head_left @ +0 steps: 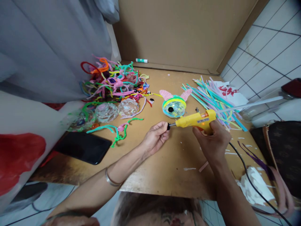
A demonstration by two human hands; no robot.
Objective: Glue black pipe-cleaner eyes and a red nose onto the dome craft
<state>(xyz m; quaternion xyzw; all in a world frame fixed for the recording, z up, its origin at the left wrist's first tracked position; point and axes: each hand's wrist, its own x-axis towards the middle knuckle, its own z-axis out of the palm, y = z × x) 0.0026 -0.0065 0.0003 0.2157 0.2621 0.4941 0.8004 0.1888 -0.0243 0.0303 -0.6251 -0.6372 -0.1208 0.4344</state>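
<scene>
My left hand (158,135) pinches a small round black piece (168,126) between thumb and fingertips. Wrapped around the handle of a yellow hot glue gun (194,122) is my right hand (215,141). The gun's metal nozzle points left and meets the black piece; whether it touches cannot be told. A clear glue stick (249,104) sticks out of the gun's back. Just beyond the nozzle sits a clear round craft piece (175,108) with a green and yellow band, two pink ears and one black round eye on its left side.
Tangled pipe cleaner crafts (115,80) lie at the back left, near clear round pieces (129,107) and a black phone (83,147). Straight pipe cleaners (216,97) lie at the right. A black cord (246,171) runs past white tissue (255,186) and a brown bag (279,150).
</scene>
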